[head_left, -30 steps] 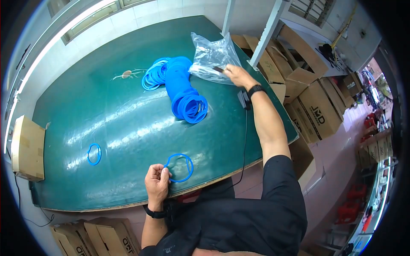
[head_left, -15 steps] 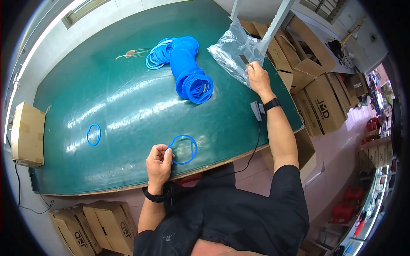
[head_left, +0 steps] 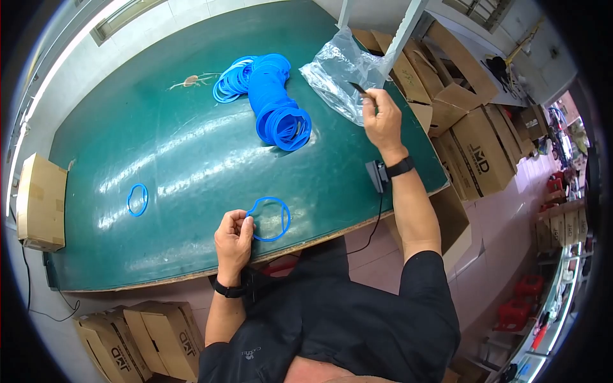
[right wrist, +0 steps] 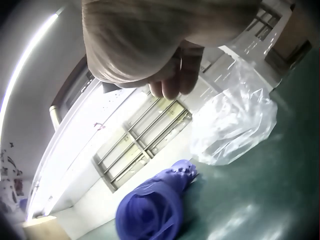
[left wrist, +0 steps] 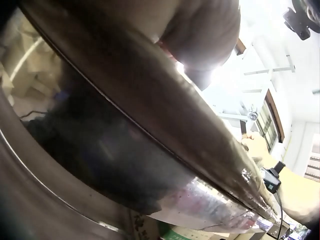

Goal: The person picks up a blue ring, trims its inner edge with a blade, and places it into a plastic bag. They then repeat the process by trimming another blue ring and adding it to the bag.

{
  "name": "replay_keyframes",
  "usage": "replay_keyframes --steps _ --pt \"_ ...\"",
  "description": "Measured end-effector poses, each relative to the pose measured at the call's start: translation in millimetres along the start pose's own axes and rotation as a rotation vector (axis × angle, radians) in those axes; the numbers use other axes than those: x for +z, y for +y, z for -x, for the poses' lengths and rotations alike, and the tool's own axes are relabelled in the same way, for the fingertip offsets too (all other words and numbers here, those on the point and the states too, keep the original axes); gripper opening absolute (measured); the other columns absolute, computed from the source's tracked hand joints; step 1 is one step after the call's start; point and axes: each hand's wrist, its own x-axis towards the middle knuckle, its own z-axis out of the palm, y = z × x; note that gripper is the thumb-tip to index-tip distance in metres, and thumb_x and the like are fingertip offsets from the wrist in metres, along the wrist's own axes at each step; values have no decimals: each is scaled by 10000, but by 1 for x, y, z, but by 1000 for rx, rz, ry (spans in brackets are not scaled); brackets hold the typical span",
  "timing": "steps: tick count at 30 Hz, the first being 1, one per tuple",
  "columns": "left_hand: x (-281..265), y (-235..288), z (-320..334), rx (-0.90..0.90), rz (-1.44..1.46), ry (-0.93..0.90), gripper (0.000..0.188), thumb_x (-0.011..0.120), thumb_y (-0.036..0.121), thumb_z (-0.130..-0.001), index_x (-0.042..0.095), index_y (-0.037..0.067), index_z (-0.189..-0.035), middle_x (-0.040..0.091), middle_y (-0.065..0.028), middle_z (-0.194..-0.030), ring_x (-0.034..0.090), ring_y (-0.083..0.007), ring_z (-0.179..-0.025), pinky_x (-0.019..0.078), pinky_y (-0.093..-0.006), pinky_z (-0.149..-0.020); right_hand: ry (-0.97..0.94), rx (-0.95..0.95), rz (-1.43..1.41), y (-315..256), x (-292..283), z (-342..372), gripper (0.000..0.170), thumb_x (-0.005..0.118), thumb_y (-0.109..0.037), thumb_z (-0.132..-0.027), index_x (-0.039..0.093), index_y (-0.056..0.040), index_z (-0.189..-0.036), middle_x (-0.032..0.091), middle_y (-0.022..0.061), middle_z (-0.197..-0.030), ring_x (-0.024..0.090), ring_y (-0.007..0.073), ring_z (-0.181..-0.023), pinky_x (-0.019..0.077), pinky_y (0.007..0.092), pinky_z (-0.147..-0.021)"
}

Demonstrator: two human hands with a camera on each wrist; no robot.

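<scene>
"So, how are the hands set just now?"

"Well, the left hand (head_left: 234, 241) pinches a blue ring (head_left: 289, 218) by its left side, over the green table (head_left: 182, 239) near its front edge; the right hand (head_left: 383, 121), well apart from it, grips what looks like a small blade (head_left: 357, 87), by the clear bag (head_left: 338, 67); whether the ring touches the table I cannot tell."

"And how would you work from that?"

"I'd judge the grip good, since most of the loop is free of the fingers; a thin strand (head_left: 283, 217) crosses inside it, so handle it gently; if the blade is to come near, point its edge away from the left thumb and draw the ring taut, as a loose loop would likely dodge."

"Anything in the way?"

"Possibly the cord (head_left: 381, 210) from the grey block (head_left: 375, 177) by the right wrist; leave it slack and off the ring; the pile of rings (head_left: 268, 89) further back and the spare ring (head_left: 146, 201) to the left lie well clear; the bag looks thin, so steer the blade off it."
</scene>
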Motion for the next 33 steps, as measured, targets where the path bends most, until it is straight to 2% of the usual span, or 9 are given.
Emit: replay_keyframes --steps 2,4,9,17,19,24,27,32,33 --pt "1 -1 1 -7 -2 -9 106 650 89 -1002 616 16 -1071 651 9 -827 548 -29 -697 434 -187 -616 -80 -29 -137 -29 1 7 115 628 -110 -949 670 -18 -1004 703 97 -845 654 186 -723 515 312 -678" --pt "1 -2 0 -4 -5 -19 101 652 92 -1002 623 15 -1061 650 13 -827 542 -26 -702 428 -186 -622 -435 128 -272 -52 5 17 93 646 -117 -915 695 -41 -937 716 159 -898 692 351 -816 543 384 -708" --pt "0 3 3 16 -58 -13 96 659 97 -999 635 17 -1046 654 17 -830 539 -26 -704 429 -187 -624 -707 -140 -405 -61 52 64 142 676 -189 -889 724 -56 -878 695 127 -851 673 316 -804 541 409 -714" --pt "0 4 2 29 -74 -8 90 667 90 -992 638 13 -1030 653 20 -832 554 -29 -720 447 -189 -647 -617 -101 -230 -93 78 56 166 711 -245 -866 739 -88 -914 675 125 -865 669 315 -889 536 441 -812" --pt "-1 4 2 15 -63 -14 87 669 86 -990 638 12 -1024 653 19 -833 556 -30 -724 452 -190 -653 -144 -146 -62 -74 80 30 230 740 -170 -848 708 -44 -1038 717 140 -921 695 301 -880 549 413 -793" --pt "-1 2 1 12 -50 -23 85 671 81 -987 638 10 -1020 653 17 -833 559 -32 -724 455 -191 -656 -271 53 -145 -33 110 26 293 726 -190 -842 688 -51 -1097 730 147 -937 694 362 -897 557 455 -796" --pt "-3 4 1 12 -64 -28 86 672 81 -987 636 10 -1022 650 16 -831 558 -33 -722 453 -191 -652 -381 134 -127 -38 113 26 313 726 -121 -849 661 7 -1127 735 139 -887 710 259 -743 574 372 -730" --pt "-3 -1 1 18 -63 -31 87 671 81 -987 633 11 -1022 645 17 -825 556 -35 -717 448 -191 -645 -482 223 -260 -47 89 19 272 727 -124 -839 692 -18 -1088 740 139 -859 712 302 -756 569 383 -739" --pt "-2 -2 1 23 -55 -42 87 671 81 -987 633 11 -1022 645 17 -825 556 -35 -717 448 -191 -645 -510 263 -348 -47 82 18 247 717 -113 -865 689 -13 -1089 727 107 -853 685 229 -728 559 343 -688"
